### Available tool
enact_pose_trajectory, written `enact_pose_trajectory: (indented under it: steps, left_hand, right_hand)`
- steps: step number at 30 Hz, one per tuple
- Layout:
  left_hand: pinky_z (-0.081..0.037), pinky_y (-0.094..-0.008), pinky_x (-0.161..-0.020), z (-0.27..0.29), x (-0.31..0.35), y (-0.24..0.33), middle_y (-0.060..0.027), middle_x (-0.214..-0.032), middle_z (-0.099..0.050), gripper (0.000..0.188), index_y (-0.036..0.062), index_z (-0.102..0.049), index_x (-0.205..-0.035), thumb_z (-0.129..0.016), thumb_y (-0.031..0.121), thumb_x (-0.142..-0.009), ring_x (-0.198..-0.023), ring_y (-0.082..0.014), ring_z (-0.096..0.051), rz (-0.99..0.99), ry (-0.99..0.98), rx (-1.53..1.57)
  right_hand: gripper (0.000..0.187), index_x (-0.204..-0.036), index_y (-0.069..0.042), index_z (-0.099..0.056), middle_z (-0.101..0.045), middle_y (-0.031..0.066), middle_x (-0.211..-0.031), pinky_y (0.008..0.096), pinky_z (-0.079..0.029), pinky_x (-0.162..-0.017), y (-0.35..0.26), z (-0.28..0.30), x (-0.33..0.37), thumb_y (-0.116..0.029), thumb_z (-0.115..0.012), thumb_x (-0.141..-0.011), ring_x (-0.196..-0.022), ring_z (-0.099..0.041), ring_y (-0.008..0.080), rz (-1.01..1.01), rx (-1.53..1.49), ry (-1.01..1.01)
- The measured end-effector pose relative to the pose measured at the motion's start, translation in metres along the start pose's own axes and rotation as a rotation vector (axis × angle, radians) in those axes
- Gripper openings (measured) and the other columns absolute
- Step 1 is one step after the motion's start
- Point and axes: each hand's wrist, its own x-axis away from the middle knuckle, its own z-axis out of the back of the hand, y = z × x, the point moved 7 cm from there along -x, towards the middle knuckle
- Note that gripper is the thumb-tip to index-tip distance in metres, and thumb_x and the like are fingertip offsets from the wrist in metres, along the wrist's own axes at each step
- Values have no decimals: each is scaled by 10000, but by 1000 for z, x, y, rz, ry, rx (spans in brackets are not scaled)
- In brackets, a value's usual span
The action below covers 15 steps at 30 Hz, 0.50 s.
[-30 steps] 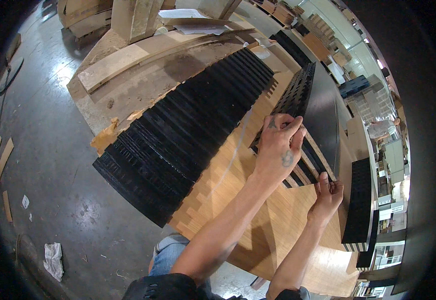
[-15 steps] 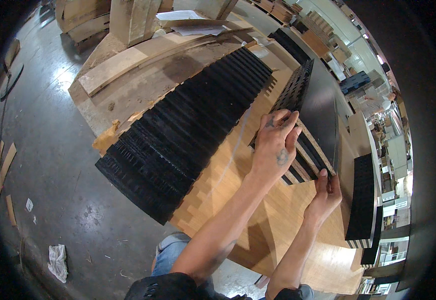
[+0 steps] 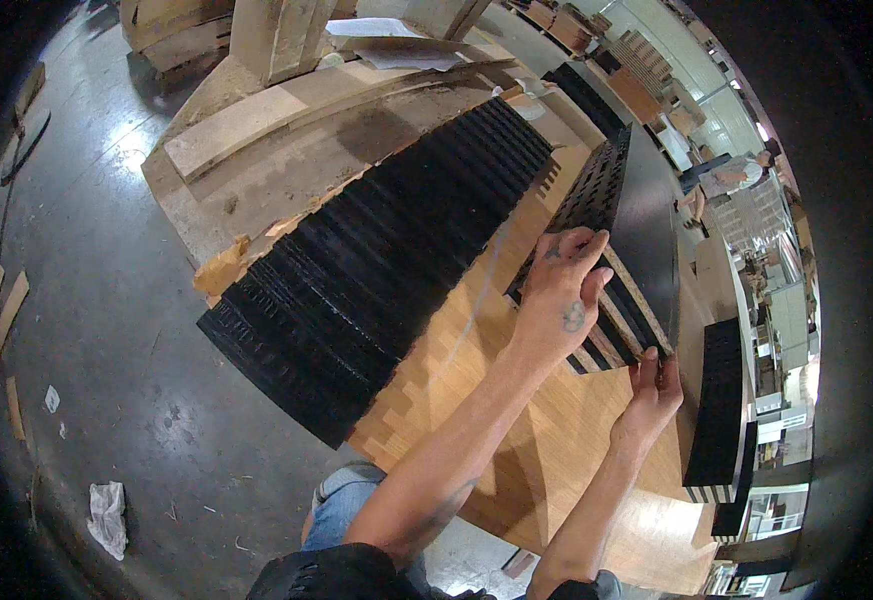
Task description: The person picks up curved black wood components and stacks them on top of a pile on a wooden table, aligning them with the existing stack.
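Observation:
A stack of black-faced boards (image 3: 646, 215) stands on the wooden tabletop, its near end showing tan, raw particle-board edges. Across the upper near corner of this stack lies my left hand (image 3: 563, 290), thumb and fingers closed on the edge of the top board. My right hand (image 3: 648, 400) pinches the same board at its lower near corner, fingertips at the end edge. To the left, a long row of black ridged strips (image 3: 376, 260) lies packed side by side on the table. My fingers cover part of the end edges.
The wooden tabletop (image 3: 456, 390) spreads below my arms. More black boards (image 3: 718, 400) are stacked at the right. Behind the strips lie a wooden plank (image 3: 246, 125) and papers (image 3: 386, 45). A person (image 3: 741, 175) is far off at right. Wood scraps (image 3: 6, 325) lie on the floor.
My view has shifted slightly. Both hands keep their hold on the top board, with little visible movement. The distant person shows more fully now.

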Motion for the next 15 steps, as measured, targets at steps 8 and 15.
enact_pose_trajectory:
  steps: [8,15]
  left_hand:
    - [-459,-375,-894,3,-3,-7,-120,-1139,-609,378,35,-619,-1189,-688,95,-822,-1031,-312,-580,62,-42,112]
    - [-463,-372,-883,5,-2,-10,-114,-1091,-625,337,66,-652,-1162,-680,65,-826,-1002,-293,-602,98,-19,181]
  right_hand:
    - [226,-1039,5,-629,-610,45,-954,327,-507,-824,4,1,0,-187,-643,-922,-906,-587,123,-7,-43,-3]
    - [277,-1058,58,-596,-621,82,-966,271,-515,-763,8,7,0,-177,-645,-919,-858,-598,140,3,-1,77]
